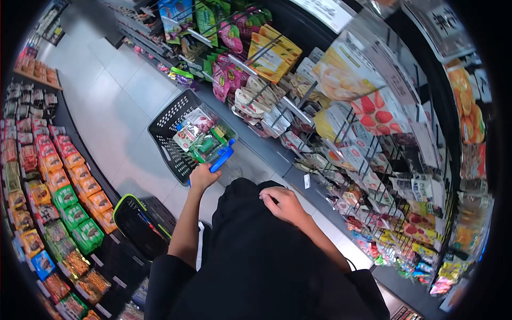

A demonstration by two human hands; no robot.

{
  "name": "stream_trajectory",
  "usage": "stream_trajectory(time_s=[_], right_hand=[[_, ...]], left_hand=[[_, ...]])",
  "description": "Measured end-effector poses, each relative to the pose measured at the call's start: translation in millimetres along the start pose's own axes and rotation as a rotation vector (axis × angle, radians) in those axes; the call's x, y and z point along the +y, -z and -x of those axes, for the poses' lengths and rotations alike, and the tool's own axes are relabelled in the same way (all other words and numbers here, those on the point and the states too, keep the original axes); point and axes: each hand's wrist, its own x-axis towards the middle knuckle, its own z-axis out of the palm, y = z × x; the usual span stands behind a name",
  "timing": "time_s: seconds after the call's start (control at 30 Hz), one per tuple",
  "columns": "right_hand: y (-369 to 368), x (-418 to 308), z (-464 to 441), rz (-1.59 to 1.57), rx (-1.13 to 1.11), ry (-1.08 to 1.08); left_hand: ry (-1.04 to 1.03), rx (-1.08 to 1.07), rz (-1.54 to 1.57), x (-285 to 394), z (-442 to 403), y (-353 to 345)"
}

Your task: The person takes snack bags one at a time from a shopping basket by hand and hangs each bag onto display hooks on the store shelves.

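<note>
My left hand [204, 177] is closed around the blue handle [223, 157] of a black perforated shopping basket [166, 140]. Inside the basket lie a white and red packet [186, 136], a clear package with green parts [206, 146] and other packaged goods. My right hand [285, 204] hangs in front of my black clothing [240, 240], its fingers loosely bent and the thumb apart. Nothing shows in that hand.
A second black basket with a lime-green rim [127, 201] stands at the left. Shelves of orange, red and green snack packs [74, 213] line the left side. Hanging dried-fruit bags [274, 53] fill the rack on the right. The pale tiled floor [120, 106] runs between them.
</note>
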Motion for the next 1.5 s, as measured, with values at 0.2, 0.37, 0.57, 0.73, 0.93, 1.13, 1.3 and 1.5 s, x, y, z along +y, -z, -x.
stream_trajectory(time_s=[0.2, 0.37, 0.57, 0.73, 0.93, 1.13, 1.3, 1.5], right_hand=[[-4, 12, -35, 0.105, -0.181, -0.056], [-53, 36, -80, 0.121, -0.101, 0.109], [-123, 35, -130, 0.203, -0.071, 0.03], [-174, 46, -158, 0.381, -0.012, -0.018], [-190, 57, -170, 0.588, -0.082, 0.034], [-190, 62, -182, 0.601, -0.18, -0.02], [-193, 63, -185, 0.634, -0.251, -0.13], [-193, 62, -185, 0.655, -0.307, -0.179]], left_hand=[[0.04, -0.017, 0.052, 14, 11, -3], [0.023, -0.034, 0.13, 15, 10, 4], [-0.18, -0.654, 1.066, -32, -29, 2], [0.062, -0.805, 1.204, -98, -141, 18], [0.204, -0.349, 0.844, -238, -336, -108], [0.286, -0.171, 0.83, -280, -451, -199], [0.237, -0.12, 1.053, -244, -484, -211], [0.449, -0.006, 1.369, -239, -521, -256]])
